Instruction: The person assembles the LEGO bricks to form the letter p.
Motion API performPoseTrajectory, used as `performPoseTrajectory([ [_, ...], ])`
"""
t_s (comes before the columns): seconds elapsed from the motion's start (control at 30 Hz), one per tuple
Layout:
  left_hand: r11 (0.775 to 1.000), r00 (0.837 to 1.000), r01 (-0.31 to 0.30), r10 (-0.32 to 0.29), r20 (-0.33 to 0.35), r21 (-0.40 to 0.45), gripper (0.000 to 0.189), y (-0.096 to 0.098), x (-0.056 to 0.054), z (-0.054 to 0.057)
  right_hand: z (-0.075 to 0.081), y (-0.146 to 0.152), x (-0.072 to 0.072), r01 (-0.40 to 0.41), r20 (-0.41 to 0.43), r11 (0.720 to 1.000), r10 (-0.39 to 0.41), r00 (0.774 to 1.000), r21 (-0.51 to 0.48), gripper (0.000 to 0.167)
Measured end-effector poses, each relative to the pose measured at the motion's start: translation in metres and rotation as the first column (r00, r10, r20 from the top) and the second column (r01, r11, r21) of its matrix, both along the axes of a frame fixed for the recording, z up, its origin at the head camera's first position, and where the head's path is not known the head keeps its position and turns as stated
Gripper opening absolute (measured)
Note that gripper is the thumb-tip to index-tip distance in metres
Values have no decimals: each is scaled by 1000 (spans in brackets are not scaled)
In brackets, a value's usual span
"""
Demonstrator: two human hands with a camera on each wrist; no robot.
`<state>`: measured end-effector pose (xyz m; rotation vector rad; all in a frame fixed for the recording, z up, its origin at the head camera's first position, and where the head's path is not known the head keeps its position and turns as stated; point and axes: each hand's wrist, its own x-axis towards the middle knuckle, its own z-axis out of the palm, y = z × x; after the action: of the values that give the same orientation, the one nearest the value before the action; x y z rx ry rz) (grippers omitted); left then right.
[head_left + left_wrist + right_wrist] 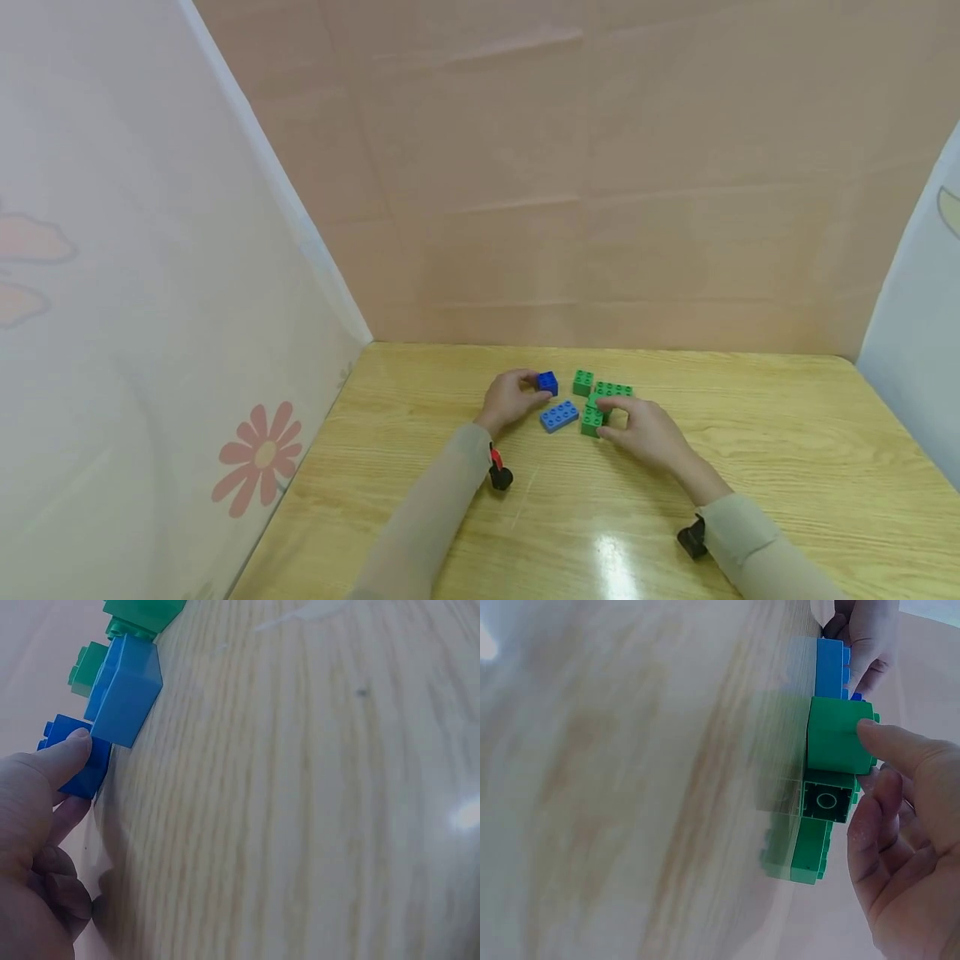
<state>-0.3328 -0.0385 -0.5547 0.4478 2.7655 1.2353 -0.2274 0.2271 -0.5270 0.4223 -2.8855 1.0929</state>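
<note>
My left hand [512,398] pinches a small dark blue toy building brick [547,383] between thumb and fingers. In the left wrist view the thumb lies against the side of that dark blue brick [84,761]. A longer, lighter blue brick [559,416] lies just in front of it, studs up. My right hand [643,429] holds the nearest green brick [592,422] with thumb and forefinger. Beside it, in the right wrist view, a green brick [829,799] lies tipped over, its hollow underside showing. The right fingers partly hide the green bricks behind.
At the back of the cluster are a small green brick [582,382] and a longer green brick [617,389]. All stand on a wooden table [570,533]. A plain cloth [600,208] hangs behind the table, and a flower-printed white one [187,250] at the left.
</note>
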Motion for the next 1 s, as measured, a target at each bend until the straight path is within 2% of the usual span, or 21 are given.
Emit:
performPoseTrajectory([
  [0.43,1000,1000,15,-15,-4,13,49,-12,6,6,6,1,3,2,-12,1000,-2,1000,0,45],
  [0.67,999,999,37,-37,-20,32,43,-20,10,6,6,5,6,15,-14,1000,-15,1000,-3,45],
  [1.0,998,997,58,-58,-46,-3,44,-38,24,15,9,12,14,24,-14,1000,-24,1000,-11,45],
])
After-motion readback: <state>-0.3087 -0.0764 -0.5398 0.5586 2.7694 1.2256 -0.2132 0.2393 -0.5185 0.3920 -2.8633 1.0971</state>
